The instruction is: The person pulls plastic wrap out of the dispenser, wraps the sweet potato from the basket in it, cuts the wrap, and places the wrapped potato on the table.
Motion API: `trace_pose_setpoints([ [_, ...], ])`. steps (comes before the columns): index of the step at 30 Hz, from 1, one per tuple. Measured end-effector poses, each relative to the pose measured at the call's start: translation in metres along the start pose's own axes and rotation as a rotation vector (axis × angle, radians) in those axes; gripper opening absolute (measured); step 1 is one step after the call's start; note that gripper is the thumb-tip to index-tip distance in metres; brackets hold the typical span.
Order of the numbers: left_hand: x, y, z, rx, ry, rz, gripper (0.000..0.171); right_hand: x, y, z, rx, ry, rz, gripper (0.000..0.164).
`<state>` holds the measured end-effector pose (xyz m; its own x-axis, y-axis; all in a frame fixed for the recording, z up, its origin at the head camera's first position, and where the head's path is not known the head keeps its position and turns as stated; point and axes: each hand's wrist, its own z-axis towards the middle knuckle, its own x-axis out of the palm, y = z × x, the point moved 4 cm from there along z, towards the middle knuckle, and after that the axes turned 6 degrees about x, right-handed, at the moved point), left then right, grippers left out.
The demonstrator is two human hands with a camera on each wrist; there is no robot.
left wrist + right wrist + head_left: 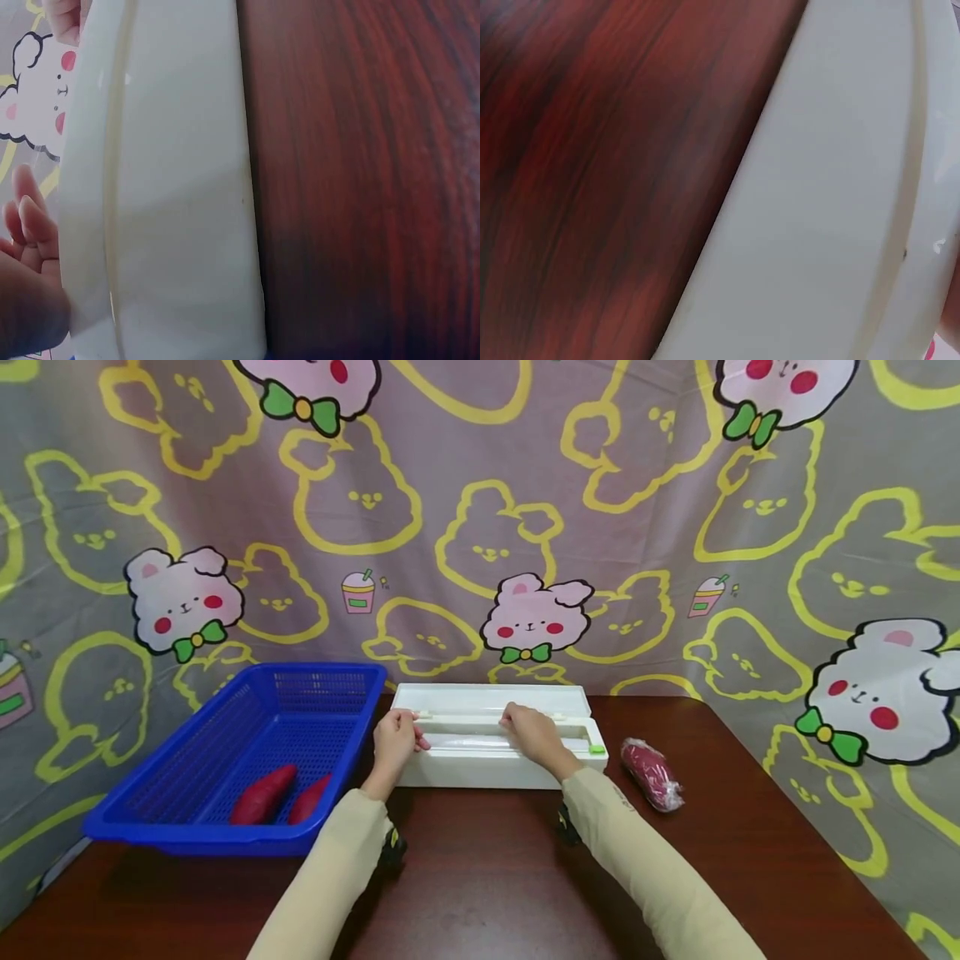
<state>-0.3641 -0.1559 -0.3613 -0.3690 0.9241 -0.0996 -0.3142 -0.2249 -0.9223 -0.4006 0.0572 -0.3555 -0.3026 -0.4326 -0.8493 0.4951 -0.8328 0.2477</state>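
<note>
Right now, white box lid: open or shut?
Open. In the head view, the lid is tipped back behind the white box, and the box's interior shows.

Right hand (536, 737) over box (487, 774): fingertips hidden, hold unclear. Left hand (395, 745) at box's left end: hold unclear too. Potato (309, 797) nearest that end is partly hidden by basket (202, 835) rim. Both wrist views cut off box.

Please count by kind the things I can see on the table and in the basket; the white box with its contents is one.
Blue basket: 1
Unwrapped sweet potatoes, in the basket: 2
Wrapped sweet potato: 1
White box: 1
Total: 5
</note>
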Motion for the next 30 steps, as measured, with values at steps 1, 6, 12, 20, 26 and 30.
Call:
trace_pose_setpoints([
  [1, 0.000, 0.000, 0.000, -0.006, -0.002, 0.001, 0.025, 0.000, 0.000, 0.000, -0.009, -0.015, -0.034, 0.009],
  [6, 0.000, -0.001, -0.001, -0.017, -0.013, -0.014, 0.025, -0.002, 0.001, -0.002, -0.077, -0.106, -0.174, 0.011],
  [12, -0.001, -0.002, -0.003, -0.024, -0.044, -0.051, 0.021, -0.003, -0.001, -0.001, -0.143, -0.004, -0.024, 0.008],
  [20, -0.001, -0.001, -0.002, -0.021, -0.055, -0.051, 0.021, -0.002, -0.006, 0.002, -0.201, 0.132, 0.184, 0.018],
  [26, 0.000, 0.001, -0.004, -0.018, -0.056, -0.065, 0.021, -0.005, -0.006, -0.007, -0.197, -0.085, 0.086, 0.006],
  [30, -0.001, 0.002, -0.004, -0.037, -0.056, -0.064, 0.022, -0.008, 0.000, -0.013, -0.309, -0.288, -0.081, 0.011],
])
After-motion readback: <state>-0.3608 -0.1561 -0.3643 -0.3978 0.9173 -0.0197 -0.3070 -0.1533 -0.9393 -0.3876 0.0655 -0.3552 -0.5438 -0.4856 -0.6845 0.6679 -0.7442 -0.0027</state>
